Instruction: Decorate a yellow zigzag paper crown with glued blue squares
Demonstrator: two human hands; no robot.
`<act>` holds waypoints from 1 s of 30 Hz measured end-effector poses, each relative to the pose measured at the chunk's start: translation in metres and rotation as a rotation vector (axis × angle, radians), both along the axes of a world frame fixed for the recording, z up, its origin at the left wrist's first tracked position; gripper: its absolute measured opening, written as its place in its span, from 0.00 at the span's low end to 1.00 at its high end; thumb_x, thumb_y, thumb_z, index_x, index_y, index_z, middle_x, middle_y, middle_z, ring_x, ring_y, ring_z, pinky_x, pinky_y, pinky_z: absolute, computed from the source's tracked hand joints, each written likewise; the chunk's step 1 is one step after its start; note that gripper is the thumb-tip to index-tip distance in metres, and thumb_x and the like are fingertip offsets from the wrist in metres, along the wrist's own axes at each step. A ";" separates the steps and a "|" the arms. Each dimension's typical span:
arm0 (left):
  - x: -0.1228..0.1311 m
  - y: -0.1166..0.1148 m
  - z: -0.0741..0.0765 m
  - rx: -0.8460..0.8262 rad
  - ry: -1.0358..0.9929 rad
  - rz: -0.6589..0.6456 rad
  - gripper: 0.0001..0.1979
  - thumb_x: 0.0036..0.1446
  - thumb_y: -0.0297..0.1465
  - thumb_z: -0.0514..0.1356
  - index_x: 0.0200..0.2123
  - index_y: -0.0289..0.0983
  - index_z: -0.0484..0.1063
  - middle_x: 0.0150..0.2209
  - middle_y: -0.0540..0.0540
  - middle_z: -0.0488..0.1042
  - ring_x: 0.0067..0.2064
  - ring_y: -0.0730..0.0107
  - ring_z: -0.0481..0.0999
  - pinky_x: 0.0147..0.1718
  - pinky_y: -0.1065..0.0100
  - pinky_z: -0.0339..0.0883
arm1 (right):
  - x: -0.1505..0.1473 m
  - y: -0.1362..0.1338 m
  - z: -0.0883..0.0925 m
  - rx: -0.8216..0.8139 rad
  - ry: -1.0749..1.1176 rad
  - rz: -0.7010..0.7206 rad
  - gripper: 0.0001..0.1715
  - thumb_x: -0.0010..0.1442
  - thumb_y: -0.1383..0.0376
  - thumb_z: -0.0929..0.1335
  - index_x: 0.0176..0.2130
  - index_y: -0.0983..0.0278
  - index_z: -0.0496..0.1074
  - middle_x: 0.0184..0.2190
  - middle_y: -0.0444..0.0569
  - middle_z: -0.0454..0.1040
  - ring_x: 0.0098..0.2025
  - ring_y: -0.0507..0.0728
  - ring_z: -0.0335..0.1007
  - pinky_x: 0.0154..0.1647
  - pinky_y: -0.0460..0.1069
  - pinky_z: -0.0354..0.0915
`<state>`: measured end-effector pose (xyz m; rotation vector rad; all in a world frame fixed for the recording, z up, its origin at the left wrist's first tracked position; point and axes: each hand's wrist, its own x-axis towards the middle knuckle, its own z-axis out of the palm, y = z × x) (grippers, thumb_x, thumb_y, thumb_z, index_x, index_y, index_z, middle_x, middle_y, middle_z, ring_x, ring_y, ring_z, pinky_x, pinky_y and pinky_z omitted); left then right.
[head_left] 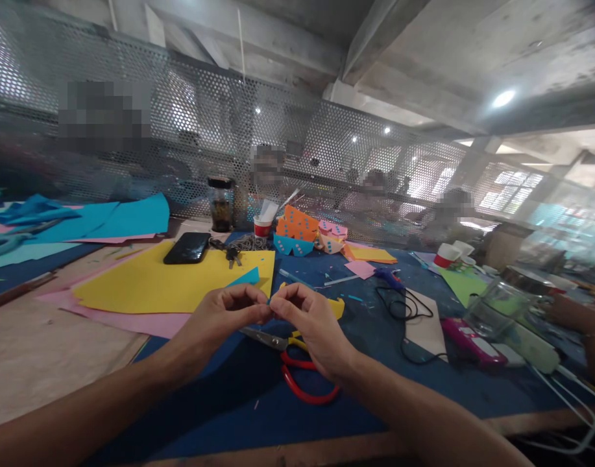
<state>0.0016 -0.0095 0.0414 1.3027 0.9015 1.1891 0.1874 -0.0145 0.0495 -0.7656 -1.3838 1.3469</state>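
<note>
My left hand (226,314) and my right hand (311,324) meet above the blue table mat (239,415), fingertips pinched together on a tiny blue scrap (268,301) that is too small to make out clearly. Both hands are closed in a pinch. Under my right hand lie scissors with red and yellow handles (297,373). Just beyond my hands a yellow paper sheet (170,285) lies flat, with a small blue paper triangle (246,277) on its near corner.
A black phone (187,248) and keys (233,250) rest on the yellow sheet. Orange, blue and pink dotted paper pieces (302,237), a red cup (262,226), a dark jar (221,205), a black cable (404,305), a pink device (472,340) and a glass jar (496,305) surround. Perforated screen behind, people beyond.
</note>
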 end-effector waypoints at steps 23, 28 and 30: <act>0.002 -0.004 0.013 0.006 0.129 -0.032 0.12 0.43 0.36 0.76 0.25 0.38 0.78 0.24 0.51 0.76 0.29 0.70 0.71 0.31 0.70 0.64 | 0.008 0.001 0.006 0.242 -0.381 -0.074 0.10 0.62 0.59 0.72 0.36 0.63 0.74 0.32 0.44 0.77 0.35 0.53 0.72 0.40 0.48 0.68; 0.000 0.000 0.007 0.013 0.054 -0.075 0.12 0.48 0.38 0.76 0.29 0.39 0.81 0.26 0.50 0.78 0.30 0.69 0.73 0.33 0.69 0.65 | 0.009 0.002 0.008 0.178 -0.313 -0.095 0.14 0.61 0.55 0.73 0.35 0.63 0.74 0.31 0.43 0.75 0.33 0.52 0.69 0.36 0.48 0.66; 0.000 0.000 0.005 0.021 0.027 -0.088 0.12 0.49 0.39 0.76 0.30 0.39 0.82 0.27 0.49 0.78 0.31 0.69 0.73 0.34 0.69 0.66 | 0.009 0.003 0.008 0.157 -0.289 -0.108 0.14 0.61 0.54 0.73 0.35 0.63 0.74 0.31 0.44 0.75 0.33 0.53 0.69 0.36 0.48 0.66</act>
